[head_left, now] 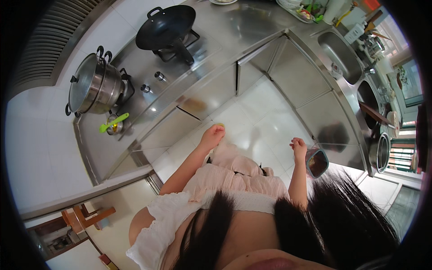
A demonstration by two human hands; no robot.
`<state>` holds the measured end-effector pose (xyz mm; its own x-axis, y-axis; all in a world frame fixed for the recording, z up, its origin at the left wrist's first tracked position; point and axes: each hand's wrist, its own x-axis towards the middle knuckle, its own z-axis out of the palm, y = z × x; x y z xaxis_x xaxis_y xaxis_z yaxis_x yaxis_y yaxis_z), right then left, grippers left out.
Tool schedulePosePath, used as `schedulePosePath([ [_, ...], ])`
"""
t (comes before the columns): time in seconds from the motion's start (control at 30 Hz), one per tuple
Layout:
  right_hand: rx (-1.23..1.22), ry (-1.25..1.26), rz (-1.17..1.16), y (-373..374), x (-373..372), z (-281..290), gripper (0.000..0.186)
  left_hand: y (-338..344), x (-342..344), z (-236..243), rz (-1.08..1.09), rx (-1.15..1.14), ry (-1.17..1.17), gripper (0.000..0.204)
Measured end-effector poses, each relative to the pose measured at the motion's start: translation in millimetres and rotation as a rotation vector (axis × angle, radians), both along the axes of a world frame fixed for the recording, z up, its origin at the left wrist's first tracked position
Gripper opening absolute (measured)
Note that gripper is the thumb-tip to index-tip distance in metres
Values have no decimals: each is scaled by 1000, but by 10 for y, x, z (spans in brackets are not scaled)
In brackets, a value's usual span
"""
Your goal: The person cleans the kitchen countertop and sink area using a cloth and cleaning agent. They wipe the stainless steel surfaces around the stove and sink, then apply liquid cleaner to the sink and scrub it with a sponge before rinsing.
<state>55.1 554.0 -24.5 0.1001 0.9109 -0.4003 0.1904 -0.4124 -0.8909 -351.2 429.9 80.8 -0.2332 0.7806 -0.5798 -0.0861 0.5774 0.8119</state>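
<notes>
My left hand (212,136) is raised in front of me over the white floor, level with the steel cabinet fronts. Its fingers are curled around a small yellow thing (220,125) of which only the top shows. My right hand (298,146) is closed, and a small square clear container (317,163) with a dark rim and brown contents sits right against it; the hand appears to hold it by its edge. Both hands are away from the counters. My hair and pale pink clothing fill the lower picture.
A black wok (165,27) sits on the gas hob, and a lidded steel pot (93,84) is on the left burner. Beside that burner is a small cup with a green spoon (114,123). At the right are a steel sink (341,55) and round pots. A wooden stool (85,218) is at the lower left.
</notes>
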Motion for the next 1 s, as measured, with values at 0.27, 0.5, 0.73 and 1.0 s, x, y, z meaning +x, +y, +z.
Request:
schedulePosePath([
  [0.27, -142, 3, 154, 489, -1708, 140, 17, 314, -1414, -99, -28, 149, 130, 19],
  [0.5, -166, 1, 409, 1301, -2048, -323, 23, -45, -1947, 50, 260, 93, 90, 17],
  [0.73, -183, -139, 633, 1877, -2699, -195, 23, -1027, -2223, 259, 1070, 44, 48, 19],
  [1.0, -108, -125, 842, 1831, -3419, 98, 22, -1718, -3007, 384, 1588, -18, 189, 33],
])
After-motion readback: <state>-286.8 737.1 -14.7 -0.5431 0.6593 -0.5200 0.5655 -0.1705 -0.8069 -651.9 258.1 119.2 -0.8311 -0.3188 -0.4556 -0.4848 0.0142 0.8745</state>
